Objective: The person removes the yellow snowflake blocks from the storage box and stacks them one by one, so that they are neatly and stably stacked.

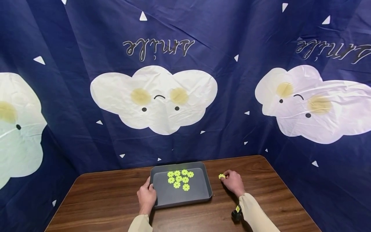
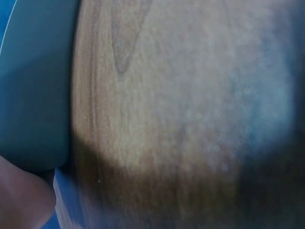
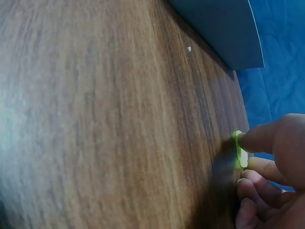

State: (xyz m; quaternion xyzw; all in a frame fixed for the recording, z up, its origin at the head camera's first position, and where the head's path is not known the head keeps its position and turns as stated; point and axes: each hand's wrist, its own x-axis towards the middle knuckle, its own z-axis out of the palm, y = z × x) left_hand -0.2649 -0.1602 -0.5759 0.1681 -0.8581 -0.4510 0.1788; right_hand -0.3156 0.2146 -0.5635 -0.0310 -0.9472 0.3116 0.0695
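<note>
A dark grey tray (image 1: pixel 181 200) with low walls lies on the table, and several yellow-green flower-shaped discs (image 1: pixel 178 178) are spread across its floor. My left hand (image 1: pixel 146 196) grips the tray's left wall, the thumb over the rim. A finger shows against the outer wall (image 2: pixel 35 95) in the left wrist view. To the right of the tray, my right hand (image 1: pixel 233 182) pinches one more yellow-green flower-shaped disc (image 1: pixel 221 176) between thumb and fingers. In the right wrist view this disc (image 3: pixel 240 149) stands on edge, close over the tabletop.
The brown wooden table (image 1: pixel 101 196) has a dark blue curtain (image 1: pixel 72 141) with cloud prints behind it and at both sides. A tiny white speck (image 3: pixel 189 48) lies near the tray's corner. A small black device (image 1: pixel 236 214) is on the right wrist.
</note>
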